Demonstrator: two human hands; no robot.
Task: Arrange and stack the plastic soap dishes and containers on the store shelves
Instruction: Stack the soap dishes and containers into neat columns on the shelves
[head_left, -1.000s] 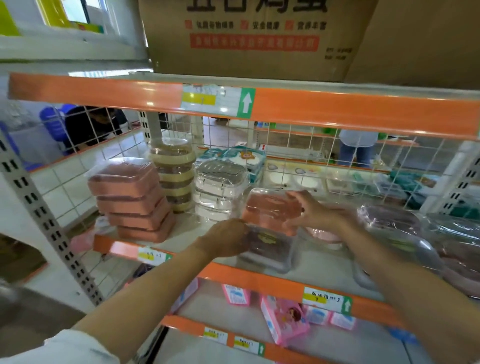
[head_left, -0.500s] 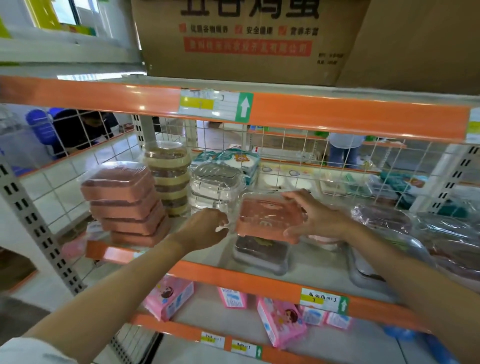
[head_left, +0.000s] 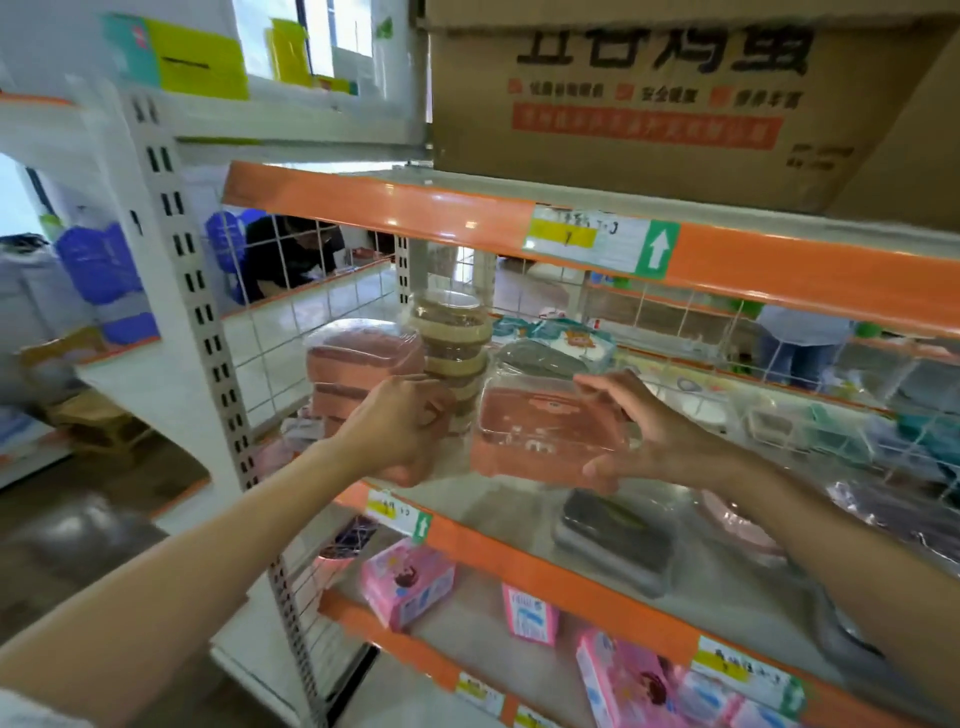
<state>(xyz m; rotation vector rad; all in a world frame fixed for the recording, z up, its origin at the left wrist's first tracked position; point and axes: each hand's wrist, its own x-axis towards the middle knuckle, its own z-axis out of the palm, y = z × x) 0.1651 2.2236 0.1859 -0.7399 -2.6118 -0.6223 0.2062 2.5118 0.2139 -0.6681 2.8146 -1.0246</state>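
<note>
Both hands hold one pink soap dish (head_left: 545, 436) with a clear lid in the air, above the front of the middle shelf (head_left: 524, 514). The right hand (head_left: 649, 431) grips its right end, fingers curled over the top and thumb under the near edge. The left hand (head_left: 402, 428) sits at its left end with fingers curled; whether it truly grips the dish or only its clear wrap, I cannot tell.

On the shelf, one dark dish (head_left: 615, 535) lies below and right of the held one. At the back left stands one pink stack (head_left: 358, 371) of wrapped dishes; three or four layers show, the lower ones hidden by the left hand. Just beside it rises one round stack (head_left: 449, 345) of beige and brown containers, partly behind the left hand. One grey-lidded dish (head_left: 540, 358) shows behind the held dish. More wrapped goods (head_left: 893, 514) lie blurred at the far right.

The lower shelf carries about four pink boxes (head_left: 408, 582). One cardboard carton (head_left: 675, 98) sits on the top shelf. A wire grid (head_left: 291, 291) closes the left side, with a white upright (head_left: 208, 332) in front. Two people stand beyond the shelving.
</note>
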